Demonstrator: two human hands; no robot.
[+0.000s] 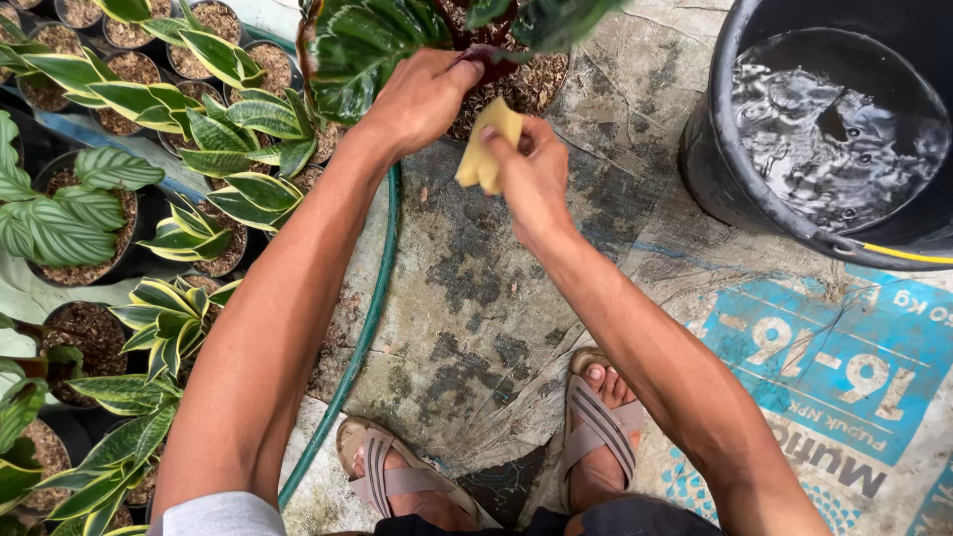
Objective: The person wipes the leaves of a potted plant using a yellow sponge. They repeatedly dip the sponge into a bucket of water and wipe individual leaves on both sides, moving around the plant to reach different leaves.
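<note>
Head view, looking down past both forearms to the ground.

Right hand (pixel 533 174): fingers curled together and clamped on a small yellow sponge (pixel 484 149). The sponge sits between the thumb and the fingertips (pixel 493 135), its upper corner sticking up above them and its lower edge hanging free toward the left hand. It is held in the air, just below the rim of a large potted plant (pixel 516 84).

Left hand (pixel 422 99): fingers closed on a dark, purplish leaf (pixel 486 55) of that same plant; thumb and fingertips (pixel 467 71) pinch the leaf near the pot's bark-chip surface. The two hands are just beside each other, the sponge lying between them, near the pinched leaf. Whether sponge and leaf touch cannot be told.

Surroundings: a broad green striped leaf (pixel 362 50) of the big plant overhangs the left wrist. A green hose (pixel 362 328) runs along the cracked concrete floor (pixel 476 298) under the left forearm. Left of it stand many small black pots of variegated green-and-yellow plants (pixel 238 129). At upper right, a black bucket (pixel 715 149) holds rippling water and has a yellow-wrapped handle. A blue-and-white printed sack (pixel 844 377) lies flat at lower right. Both feet, in sandals (pixel 596 427), stand on the floor at the bottom edge.
</note>
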